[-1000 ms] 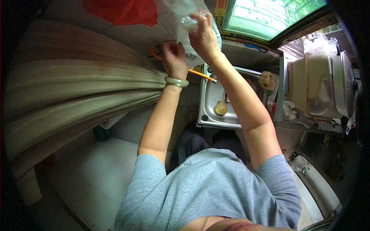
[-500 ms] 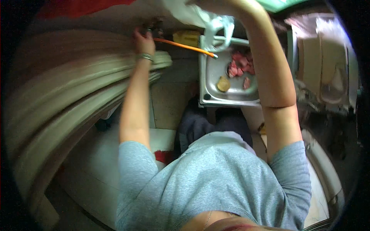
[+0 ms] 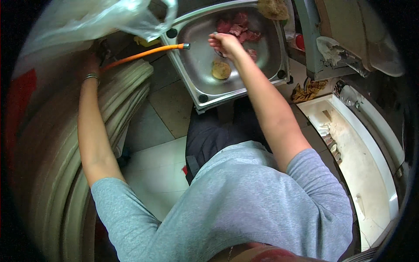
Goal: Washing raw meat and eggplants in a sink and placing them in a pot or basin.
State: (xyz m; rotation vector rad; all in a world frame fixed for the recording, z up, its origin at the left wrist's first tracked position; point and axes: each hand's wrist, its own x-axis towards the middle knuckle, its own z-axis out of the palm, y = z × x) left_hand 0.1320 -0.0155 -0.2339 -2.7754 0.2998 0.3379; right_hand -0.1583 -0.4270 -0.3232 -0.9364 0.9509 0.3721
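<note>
My left hand point(image 3: 91, 65) is in shadow at the far left, its fingers closed about a wall tap point(image 3: 104, 50). From the tap an orange hose point(image 3: 144, 53) runs over the rim of a square steel sink point(image 3: 198, 83), its metal-tipped end above the basin. Over the basin hangs my right hand point(image 3: 224, 43), fingers curled together; whatever they may hold is hidden. Just beyond it lie several pieces of raw red meat point(image 3: 240, 29), with a smaller meat piece point(image 3: 251, 54) beside my wrist. A round yellow-brown lump point(image 3: 221, 70) sits nearer me in the basin.
A translucent plastic bag point(image 3: 126, 19) hangs at the upper left. A brownish, rough-looking lump point(image 3: 273, 8) is at the sink's far right corner. Stacked pale, curved-edged panels point(image 3: 126, 91) stand on the left. A white tray-like panel point(image 3: 349, 153) and a crumpled yellow-black wrapper point(image 3: 309, 89) lie right.
My right hand has come down from beyond the upper edge into the space over the sink. The view has shifted, so sink and bag sit further left. My left hand stays at the tap.
</note>
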